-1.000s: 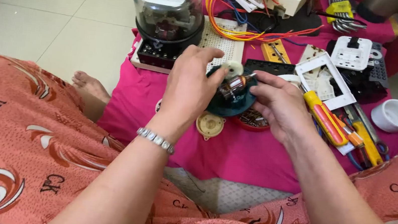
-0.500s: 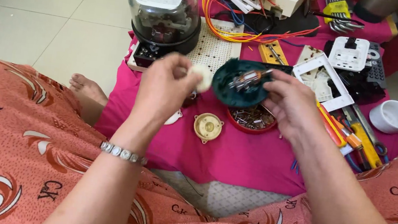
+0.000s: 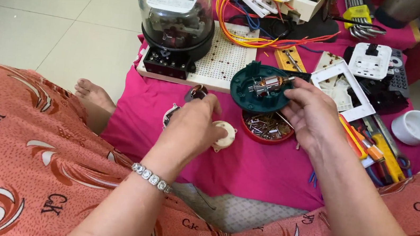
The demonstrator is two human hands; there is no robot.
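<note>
My right hand (image 3: 311, 114) holds a dark green round housing (image 3: 245, 87) with a small motor rotor (image 3: 267, 85) of copper windings set in it, lifted above the pink cloth (image 3: 247, 165). My left hand (image 3: 192, 126) is lowered onto the cloth over a cream round part (image 3: 227, 137), with a white part (image 3: 168, 115) and a small dark cap (image 3: 195, 91) beside it. Its fingers curl down; whether they grip anything is hidden. A red lid of small screws (image 3: 267, 127) lies under the green housing.
An electricity meter with a clear dome (image 3: 175, 20) stands on a white perforated board (image 3: 222, 63). Orange and yellow wires (image 3: 245, 5), a white switch frame (image 3: 349, 92), a white socket (image 3: 369, 60), screwdrivers (image 3: 371, 151), hex keys (image 3: 358, 19) and a white cup (image 3: 416, 127) crowd the right.
My left hand has dropped from beside the green housing down to the cloth by the cream part. My right hand keeps the green housing raised, now a little further right.
</note>
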